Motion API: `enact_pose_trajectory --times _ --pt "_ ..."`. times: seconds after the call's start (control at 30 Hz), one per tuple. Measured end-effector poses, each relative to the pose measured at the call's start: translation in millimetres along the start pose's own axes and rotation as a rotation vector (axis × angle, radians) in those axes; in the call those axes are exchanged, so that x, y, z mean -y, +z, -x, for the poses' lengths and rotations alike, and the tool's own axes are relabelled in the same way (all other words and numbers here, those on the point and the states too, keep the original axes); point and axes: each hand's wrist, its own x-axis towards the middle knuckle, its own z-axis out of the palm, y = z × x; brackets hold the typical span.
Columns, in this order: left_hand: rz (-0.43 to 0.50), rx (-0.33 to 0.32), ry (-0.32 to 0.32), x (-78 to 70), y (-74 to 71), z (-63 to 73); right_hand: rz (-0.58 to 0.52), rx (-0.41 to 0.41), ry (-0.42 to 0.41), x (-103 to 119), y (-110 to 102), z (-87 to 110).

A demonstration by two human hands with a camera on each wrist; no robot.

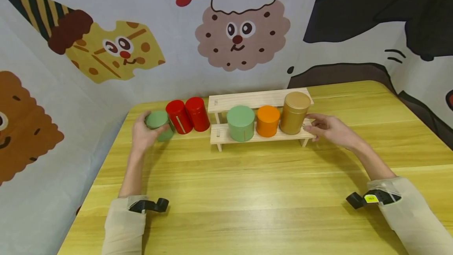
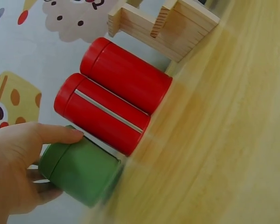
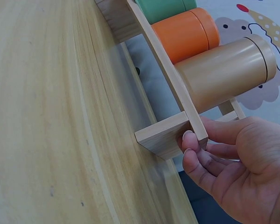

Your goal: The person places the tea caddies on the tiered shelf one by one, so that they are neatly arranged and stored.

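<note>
My left hand grips a green tin near its lid, with the thumb on the near side and other fingers behind. Right beside that tin stand two red tins, side by side. At the other end, my right hand pinches the right end of the lower board of a two-step wooden rack. On that lower step stand a wide green tin, an orange tin and a tall gold tin. The gold tin is closest to my right fingers.
The rack's upper step lies behind the tins, close to a printed cloth hanging at the table's back edge. A wooden table carries everything. Black wrist cameras sit on both sleeves.
</note>
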Motion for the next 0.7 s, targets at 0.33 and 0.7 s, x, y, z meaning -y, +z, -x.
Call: enact_pose_trajectory --times 0.33,0.7 --pt "0.045 -0.114 0.017 -15.4 -7.9 4.3 -0.010 -0.005 -0.006 0.5 0.4 0.4" --pt "0.063 -0.202 0.044 -33.9 -19.1 11.1 -0.006 -0.004 -0.001 2.5 0.5 1.5"
